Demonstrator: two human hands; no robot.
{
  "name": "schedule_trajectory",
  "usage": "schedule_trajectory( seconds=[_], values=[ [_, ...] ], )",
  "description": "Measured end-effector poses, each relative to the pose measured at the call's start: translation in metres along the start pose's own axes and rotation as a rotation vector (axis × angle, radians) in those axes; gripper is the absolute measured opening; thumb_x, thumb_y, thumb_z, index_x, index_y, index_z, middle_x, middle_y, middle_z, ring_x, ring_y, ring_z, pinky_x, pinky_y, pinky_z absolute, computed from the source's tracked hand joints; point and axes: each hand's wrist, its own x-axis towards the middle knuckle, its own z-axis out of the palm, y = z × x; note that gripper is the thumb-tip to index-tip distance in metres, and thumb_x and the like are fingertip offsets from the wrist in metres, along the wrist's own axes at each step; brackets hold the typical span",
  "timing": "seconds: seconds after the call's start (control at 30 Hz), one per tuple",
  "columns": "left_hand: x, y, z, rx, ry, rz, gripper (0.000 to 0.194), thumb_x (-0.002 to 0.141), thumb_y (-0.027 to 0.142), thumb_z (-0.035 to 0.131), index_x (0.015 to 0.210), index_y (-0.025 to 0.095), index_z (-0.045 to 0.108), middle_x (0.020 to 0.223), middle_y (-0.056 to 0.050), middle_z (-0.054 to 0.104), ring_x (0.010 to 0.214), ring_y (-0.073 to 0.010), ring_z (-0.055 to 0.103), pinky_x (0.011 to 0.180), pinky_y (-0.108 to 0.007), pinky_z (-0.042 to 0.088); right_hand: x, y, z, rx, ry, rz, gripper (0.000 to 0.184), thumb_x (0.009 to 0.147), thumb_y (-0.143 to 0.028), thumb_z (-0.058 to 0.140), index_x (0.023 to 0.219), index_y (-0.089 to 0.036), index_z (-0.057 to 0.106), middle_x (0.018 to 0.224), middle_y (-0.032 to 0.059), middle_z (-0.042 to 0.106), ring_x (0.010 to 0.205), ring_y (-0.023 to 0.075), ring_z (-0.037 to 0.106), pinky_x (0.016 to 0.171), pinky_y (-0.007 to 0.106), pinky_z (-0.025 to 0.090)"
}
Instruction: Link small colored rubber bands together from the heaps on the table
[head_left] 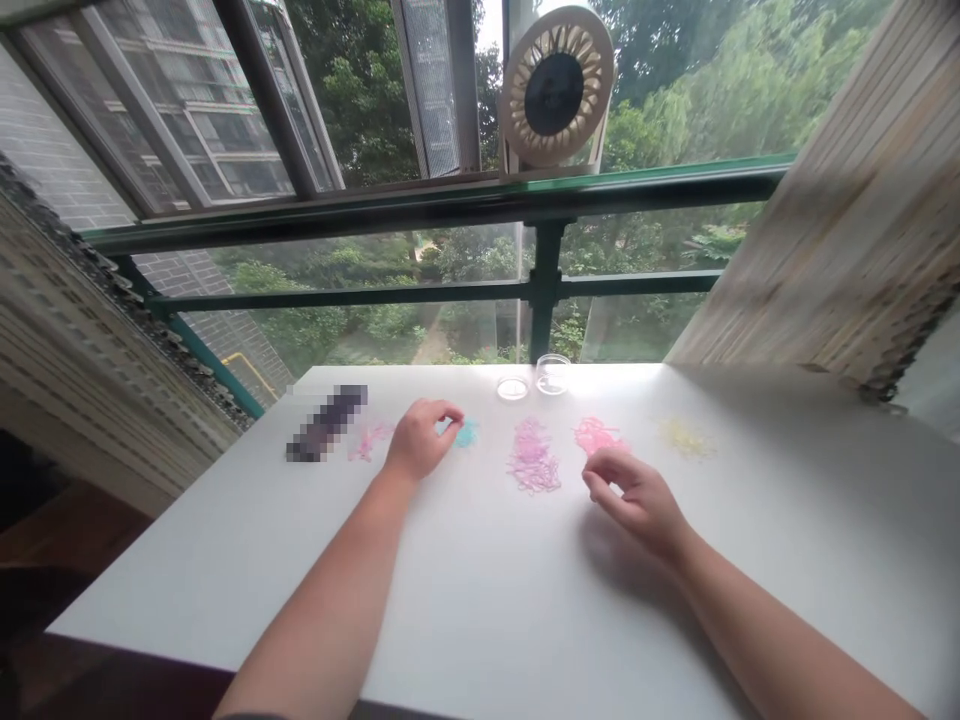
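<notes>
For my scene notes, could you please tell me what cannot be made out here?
All in the head view:
Dark thing on the table: masked by coarse blocks.
Spread of the blue pile: partly blocked by the left hand.
Near edge of the pink pile: behind the right hand.
Whether either hand pinches a piece: too small and blurred.
Left forearm, right forearm: cut off by the bottom edge.

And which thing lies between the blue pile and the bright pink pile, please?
In the head view, the purple pile lies between the blue pile and the bright pink pile.
</notes>
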Motion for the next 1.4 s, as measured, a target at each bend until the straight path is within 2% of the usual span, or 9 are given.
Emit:
schedule_trajectory(
  seconds=[0.1, 0.2, 0.57, 0.97, 1.2, 1.4],
  values=[
    [0.001, -0.022, 0.005, 0.043, -0.060, -0.143, 0.015, 0.075, 0.024, 0.054, 0.083, 0.022, 0.067, 0.082, -0.003, 0.068, 0.080, -0.0182, 0.058, 0.079, -0.032, 0.045, -0.001, -0.003, 0.002, -0.018, -0.060, -0.019, 0.010, 0.080, -0.020, 0.051, 0.070, -0.020, 0.052, 0.061, 0.0000, 0.050, 0.057, 0.0131, 0.048, 0.053, 0.026, 0.041],
    [-0.002, -0.030, 0.013, 0.049, -0.107, -0.187, 0.019, 0.075, 0.026, 0.053, 0.086, 0.023, 0.069, 0.086, -0.003, 0.070, 0.081, -0.0189, 0.059, 0.077, -0.032, 0.046, -0.002, -0.005, 0.002, -0.042, -0.073, -0.041, 0.009, 0.080, -0.018, 0.051, 0.071, -0.020, 0.052, 0.062, 0.0003, 0.052, 0.057, 0.0131, 0.048, 0.053, 0.026, 0.042],
    [-0.003, -0.031, 0.014, 0.056, -0.122, -0.196, 0.022, 0.076, 0.026, 0.053, 0.089, 0.022, 0.071, 0.090, -0.004, 0.071, 0.083, -0.0200, 0.062, 0.082, -0.033, 0.047, -0.001, -0.005, 0.002, -0.056, -0.055, -0.078, 0.006, 0.078, -0.017, 0.051, 0.073, -0.019, 0.054, 0.061, 0.0002, 0.053, 0.056, 0.0124, 0.048, 0.051, 0.025, 0.043],
    [-0.002, -0.034, 0.016, 0.032, -0.142, -0.136, 0.021, 0.076, 0.025, 0.054, 0.086, 0.022, 0.072, 0.101, -0.004, 0.068, 0.099, -0.0221, 0.058, 0.094, -0.037, 0.043, -0.001, -0.005, 0.002, -0.052, -0.052, -0.071, 0.007, 0.078, -0.017, 0.051, 0.073, -0.020, 0.053, 0.061, -0.0007, 0.052, 0.055, 0.0120, 0.048, 0.051, 0.024, 0.043],
    [-0.004, -0.023, 0.011, 0.006, -0.156, -0.205, 0.023, 0.078, 0.024, 0.051, 0.090, 0.022, 0.071, 0.097, -0.003, 0.071, 0.092, -0.0212, 0.063, 0.087, -0.033, 0.047, -0.001, -0.006, 0.002, -0.046, -0.059, -0.063, 0.007, 0.078, -0.015, 0.051, 0.072, -0.020, 0.053, 0.060, -0.0012, 0.051, 0.055, 0.0117, 0.047, 0.051, 0.024, 0.041],
    [-0.004, -0.022, 0.011, -0.067, -0.136, -0.237, 0.031, 0.081, 0.020, 0.044, 0.104, 0.020, 0.066, 0.095, -0.003, 0.072, 0.092, -0.0188, 0.064, 0.089, -0.032, 0.047, -0.001, -0.005, 0.002, -0.032, -0.070, -0.052, 0.007, 0.078, -0.016, 0.051, 0.072, -0.020, 0.053, 0.061, -0.0005, 0.051, 0.056, 0.0123, 0.047, 0.051, 0.024, 0.042]
  ],
)
